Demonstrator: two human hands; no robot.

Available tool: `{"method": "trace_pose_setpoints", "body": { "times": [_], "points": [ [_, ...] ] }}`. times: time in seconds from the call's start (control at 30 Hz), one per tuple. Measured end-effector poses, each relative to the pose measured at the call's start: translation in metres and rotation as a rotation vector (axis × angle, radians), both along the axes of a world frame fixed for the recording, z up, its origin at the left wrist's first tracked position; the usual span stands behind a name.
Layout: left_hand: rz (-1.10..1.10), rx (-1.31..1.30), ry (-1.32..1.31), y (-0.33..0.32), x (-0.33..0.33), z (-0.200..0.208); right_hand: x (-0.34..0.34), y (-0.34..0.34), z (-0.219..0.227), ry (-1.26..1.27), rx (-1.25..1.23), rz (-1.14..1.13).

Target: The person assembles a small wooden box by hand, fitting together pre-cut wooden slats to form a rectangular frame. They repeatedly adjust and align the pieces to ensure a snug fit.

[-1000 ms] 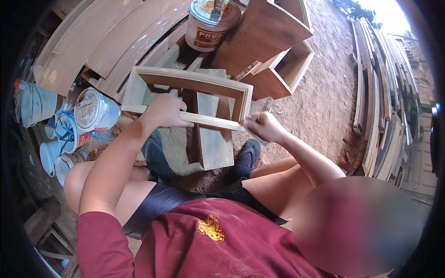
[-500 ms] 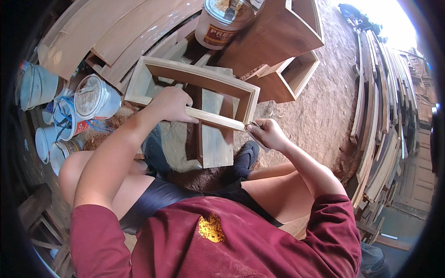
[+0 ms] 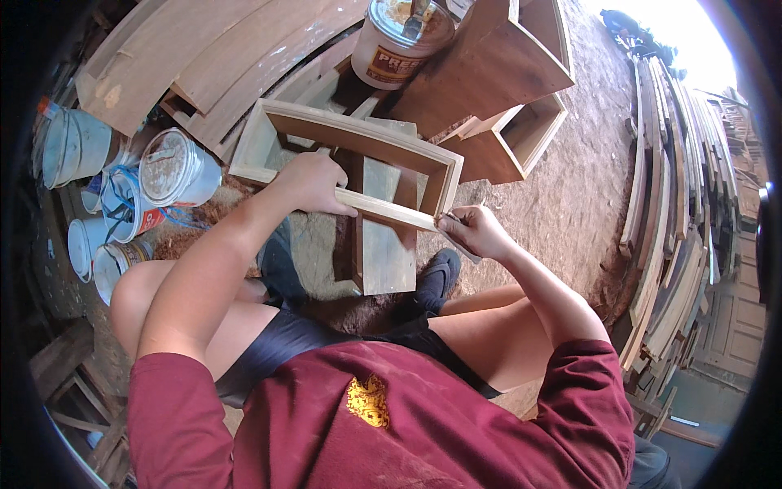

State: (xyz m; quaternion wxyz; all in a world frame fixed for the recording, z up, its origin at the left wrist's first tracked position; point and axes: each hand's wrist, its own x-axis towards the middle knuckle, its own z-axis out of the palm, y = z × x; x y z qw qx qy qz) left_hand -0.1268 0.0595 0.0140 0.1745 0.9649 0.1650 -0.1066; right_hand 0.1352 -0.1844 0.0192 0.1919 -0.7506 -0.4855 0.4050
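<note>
A long rectangular wooden frame [image 3: 387, 208], like an open box, is tilted in front of me above the ground. My left hand [image 3: 314, 181] grips its near rail left of the middle, thumb along the near side. At the near right corner, my right hand [image 3: 476, 232] pinches a thin folded sheet [image 3: 467, 254] that looks like sandpaper, dark on one part and pale on another. It touches the corner's edge. Under the frame stands a wooden board piece [image 3: 388, 265], partly hidden by the frame.
A white lidded bucket [image 3: 387, 61] with a putty knife [image 3: 415, 20] on top stands beyond the frame. Wooden boxes [image 3: 489, 90] are at its right. Several buckets [image 3: 171, 167] sit at left, near large boards [image 3: 204, 57]. Stacked planks [image 3: 652, 196] line the right side.
The whole view has shifted slightly, so things sit a little further right. My left hand keeps its grip on the frame, and my right hand stays at the same corner, its fingers slightly turned.
</note>
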Motion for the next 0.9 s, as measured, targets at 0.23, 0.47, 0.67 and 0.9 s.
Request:
{"method": "trace_pose_setpoints", "body": {
  "times": [0.23, 0.47, 0.67, 0.9],
  "points": [
    [0.003, 0.0, -0.002, 0.0, -0.005, 0.0, -0.009, 0.003, 0.02, -0.047, -0.079, 0.051],
    [-0.025, 0.025, 0.018, 0.0, 0.001, -0.001, -0.007, 0.005, 0.022, -0.07, -0.034, 0.067],
    [-0.017, 0.013, 0.037, 0.0, 0.004, 0.004, -0.001, 0.001, 0.007, -0.074, 0.015, 0.11],
    [0.028, 0.006, 0.015, -0.004, 0.003, 0.003, 0.003, -0.007, -0.005, -0.082, 0.029, 0.14]
  ]
}}
